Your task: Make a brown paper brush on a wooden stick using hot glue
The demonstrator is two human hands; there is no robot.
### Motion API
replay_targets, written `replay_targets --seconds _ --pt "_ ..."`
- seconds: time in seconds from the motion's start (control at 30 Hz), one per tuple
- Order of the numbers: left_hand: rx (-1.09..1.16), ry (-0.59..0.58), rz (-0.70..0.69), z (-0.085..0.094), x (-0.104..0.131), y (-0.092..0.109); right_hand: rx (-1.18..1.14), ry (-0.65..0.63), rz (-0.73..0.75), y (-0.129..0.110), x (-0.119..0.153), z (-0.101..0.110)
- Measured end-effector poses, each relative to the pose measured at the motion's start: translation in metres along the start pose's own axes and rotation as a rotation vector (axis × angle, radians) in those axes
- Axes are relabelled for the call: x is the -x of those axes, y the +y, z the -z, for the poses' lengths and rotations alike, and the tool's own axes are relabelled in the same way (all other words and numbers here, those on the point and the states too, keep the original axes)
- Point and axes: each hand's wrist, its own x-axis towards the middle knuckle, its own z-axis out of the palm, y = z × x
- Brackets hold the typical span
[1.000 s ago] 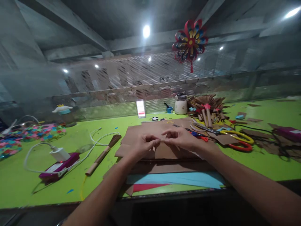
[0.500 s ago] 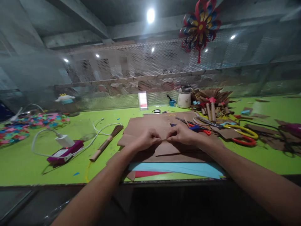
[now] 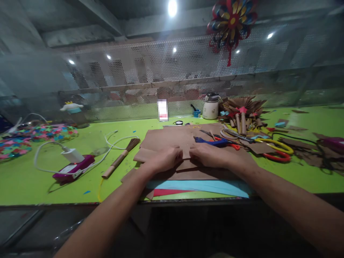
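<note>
Over a stack of brown paper sheets [image 3: 163, 138], my left hand [image 3: 170, 157] and my right hand [image 3: 206, 154] face each other, a small gap between them. Both have curled fingers closed on a piece of brown paper [image 3: 188, 165], whose dark edge or fold shows in the gap. My fingertips are mostly hidden behind the knuckles. Just beyond my right hand lie blue-handled pliers [image 3: 212, 141] and scissors with red and yellow handles [image 3: 278, 156]. Light blue paper [image 3: 199, 187] and red paper [image 3: 169, 192] stick out under the stack near the table's front edge.
To the left lie a rolled brown paper bundle with a fringed end [image 3: 120, 158] and a purple power strip [image 3: 73, 170] with a white charger and cable. A jug [image 3: 210, 107] and a pile of fringed paper bundles [image 3: 242, 111] stand at the back, before a perforated metal screen [image 3: 120, 82].
My fingers have gone from a fingertip pinch to a more curled grip, with the knuckles turned inward on the brown paper. The view has shifted slightly.
</note>
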Motion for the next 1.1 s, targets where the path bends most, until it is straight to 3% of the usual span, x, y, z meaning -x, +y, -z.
replay_targets --seconds 0.27,0.4,0.5,0.7,0.83,0.93,1.1 --pt "-0.426 -0.049 -0.159 0.005 0.008 0.02 0.122 0.021 0.013 -0.018 0.009 0.004" --pt "-0.501 -0.058 -0.195 0.003 0.008 0.022 0.182 0.032 -0.007 -0.022 0.011 -0.001" --pt "-0.401 -0.068 -0.116 0.005 0.005 0.018 0.22 0.049 0.017 -0.023 0.012 -0.003" --pt "0.023 -0.038 0.158 0.009 -0.006 -0.004 0.24 0.182 0.04 -0.019 0.007 -0.001" --pt "0.308 -0.138 0.184 0.009 -0.006 -0.011 0.262 0.279 0.027 -0.016 0.0 -0.003" --pt "0.433 -0.144 0.193 0.008 -0.003 -0.011 0.202 0.343 0.012 -0.014 -0.002 -0.003" --pt "0.489 -0.11 0.171 0.007 -0.004 -0.01 -0.129 0.419 -0.039 -0.009 0.0 0.004"
